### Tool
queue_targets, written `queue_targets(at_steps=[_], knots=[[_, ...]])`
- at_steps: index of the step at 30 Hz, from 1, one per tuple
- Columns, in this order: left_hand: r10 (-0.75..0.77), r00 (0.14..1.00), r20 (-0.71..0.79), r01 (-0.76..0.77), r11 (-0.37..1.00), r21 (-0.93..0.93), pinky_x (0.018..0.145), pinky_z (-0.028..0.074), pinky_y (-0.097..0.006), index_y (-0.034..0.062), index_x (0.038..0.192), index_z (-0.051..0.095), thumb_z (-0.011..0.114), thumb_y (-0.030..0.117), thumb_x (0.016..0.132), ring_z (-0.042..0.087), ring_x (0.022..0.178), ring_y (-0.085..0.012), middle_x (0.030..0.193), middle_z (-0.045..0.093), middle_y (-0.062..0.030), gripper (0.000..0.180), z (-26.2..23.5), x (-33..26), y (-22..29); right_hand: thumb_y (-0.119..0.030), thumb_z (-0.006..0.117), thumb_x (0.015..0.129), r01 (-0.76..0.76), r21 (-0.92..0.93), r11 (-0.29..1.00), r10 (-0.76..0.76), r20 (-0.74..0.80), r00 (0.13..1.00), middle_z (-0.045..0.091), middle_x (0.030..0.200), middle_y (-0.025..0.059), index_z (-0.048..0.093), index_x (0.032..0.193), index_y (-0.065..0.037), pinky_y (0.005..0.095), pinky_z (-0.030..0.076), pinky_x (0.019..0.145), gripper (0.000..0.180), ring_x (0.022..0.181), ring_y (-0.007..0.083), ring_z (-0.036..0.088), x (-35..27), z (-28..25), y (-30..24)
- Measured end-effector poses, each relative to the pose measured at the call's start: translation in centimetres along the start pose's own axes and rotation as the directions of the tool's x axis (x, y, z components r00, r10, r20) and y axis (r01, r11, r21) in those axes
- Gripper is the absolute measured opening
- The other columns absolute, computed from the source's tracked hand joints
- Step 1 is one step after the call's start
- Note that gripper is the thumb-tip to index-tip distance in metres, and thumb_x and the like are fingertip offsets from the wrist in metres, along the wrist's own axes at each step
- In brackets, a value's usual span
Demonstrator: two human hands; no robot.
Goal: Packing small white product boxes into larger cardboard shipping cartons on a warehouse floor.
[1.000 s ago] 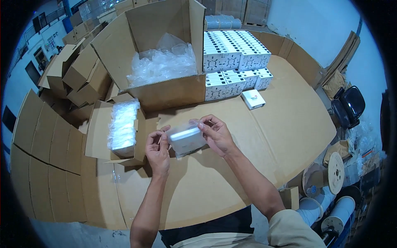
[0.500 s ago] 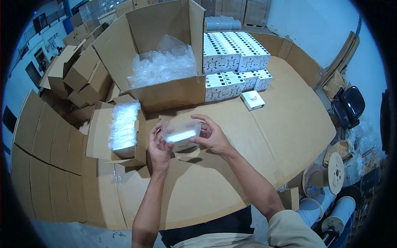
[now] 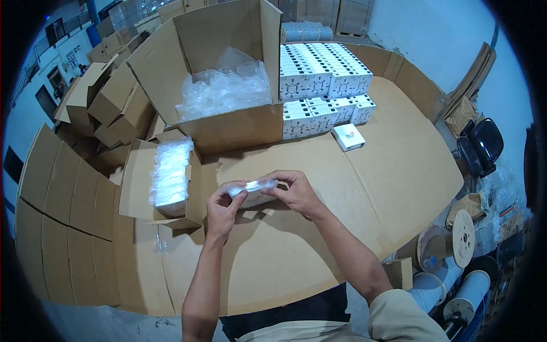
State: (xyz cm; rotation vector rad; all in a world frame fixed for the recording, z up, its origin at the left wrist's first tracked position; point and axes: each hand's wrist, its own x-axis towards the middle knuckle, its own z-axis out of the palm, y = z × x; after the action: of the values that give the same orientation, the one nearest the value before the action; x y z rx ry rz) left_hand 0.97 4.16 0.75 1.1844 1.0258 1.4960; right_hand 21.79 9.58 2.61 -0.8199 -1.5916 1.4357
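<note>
Between my two hands is a small white box in a clear plastic bag (image 3: 257, 196), held just above the cardboard-covered table. My left hand (image 3: 225, 204) grips its left end, the thumb on the near upper edge. At the right end, my right hand (image 3: 292, 194) pinches the plastic along the top. The bag's upper part looks folded down over the box. To the left stands an open carton (image 3: 194, 196) with a row of plastic-wrapped boxes (image 3: 170, 174) inside. A single white box (image 3: 348, 138) lies on the table, beyond my right hand.
A large open carton (image 3: 239, 128) of clear plastic bags (image 3: 228, 85) stands at the back. Beside it are stacked white boxes (image 3: 325, 80). Brown cartons (image 3: 114, 108) pile up at the far left. Cable spools (image 3: 461, 239) and a black chair (image 3: 481, 148) are beyond the table's right edge.
The bag's raised opening has been brought down flat over the box. My right hand has lowered slightly, and its fingers now pinch the plastic at the top.
</note>
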Motion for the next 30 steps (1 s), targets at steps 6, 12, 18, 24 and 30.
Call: queue_targets(at_steps=[6, 12, 18, 24, 30], knots=[[-0.089, 0.995, -0.053, 0.097, 0.980, 0.171, 0.091, 0.052, -0.028, -0.0012, 0.101, 0.077, 0.071, 0.009, 0.099, 0.066, 0.101, -0.0132, 0.116, 0.075, -0.0114, 0.012, -0.6, -0.3, 1.7, -0.005, 0.076, 0.091, 0.058, -0.082, 0.995, -0.058, 0.007, 0.998, 0.076, 0.107, 0.0102, 0.077, 0.102, -0.001, 0.0345, 0.053, 0.098, 0.011, 0.103, 0.0161, 0.068, -0.1, -0.7, -0.6], [0.063, 0.993, -0.102, -0.043, 0.982, 0.186, 0.073, 0.049, -0.021, -0.0005, 0.096, 0.076, 0.072, 0.010, 0.098, 0.063, 0.088, -0.0083, 0.111, 0.076, -0.0098, 0.012, -0.7, -0.5, 1.3, -0.005, 0.077, 0.091, 0.165, -0.174, 0.971, -0.174, -0.034, 0.984, 0.077, 0.103, 0.0114, 0.074, 0.089, 0.000, 0.0345, 0.054, 0.094, 0.007, 0.101, 0.0145, 0.068, 0.0, -0.6, -0.2], [0.037, 0.970, -0.239, -0.045, 0.999, -0.030, 0.066, 0.045, -0.022, 0.0064, 0.086, 0.055, 0.074, 0.014, 0.098, 0.058, 0.079, -0.0053, 0.102, 0.073, -0.0073, 0.024, 0.5, -0.6, -0.1, -0.007, 0.076, 0.094, 0.139, -0.070, 0.988, -0.145, -0.097, 0.985, 0.072, 0.092, 0.0074, 0.066, 0.089, -0.002, 0.0316, 0.052, 0.081, 0.012, 0.090, 0.0114, 0.065, 0.4, -0.1, 1.7], [-0.055, 0.956, -0.287, 0.045, 0.998, -0.042, 0.060, 0.046, -0.023, 0.0112, 0.087, 0.051, 0.077, 0.022, 0.096, 0.055, 0.071, -0.0050, 0.081, 0.061, 0.0011, 0.030, 0.0, -0.1, -1.4, -0.007, 0.075, 0.093, 0.111, 0.114, 0.987, -0.090, -0.178, 0.980, 0.068, 0.105, 0.0079, 0.062, 0.103, -0.001, 0.0309, 0.052, 0.090, 0.017, 0.100, 0.0138, 0.064, 0.4, 0.7, 1.6], [-0.073, 0.956, -0.283, 0.067, 0.997, -0.033, 0.046, 0.038, -0.023, 0.0116, 0.086, 0.051, 0.078, 0.027, 0.096, 0.051, 0.066, -0.0038, 0.078, 0.058, 0.0027, 0.032, 0.5, -0.2, -0.8, -0.007, 0.077, 0.090, 0.335, 0.014, 0.942, -0.335, -0.003, 0.942, 0.065, 0.130, 0.0095, 0.073, 0.116, -0.006, 0.0364, 0.050, 0.102, 0.026, 0.116, 0.0206, 0.062, 0.0, -0.8, -0.5]])
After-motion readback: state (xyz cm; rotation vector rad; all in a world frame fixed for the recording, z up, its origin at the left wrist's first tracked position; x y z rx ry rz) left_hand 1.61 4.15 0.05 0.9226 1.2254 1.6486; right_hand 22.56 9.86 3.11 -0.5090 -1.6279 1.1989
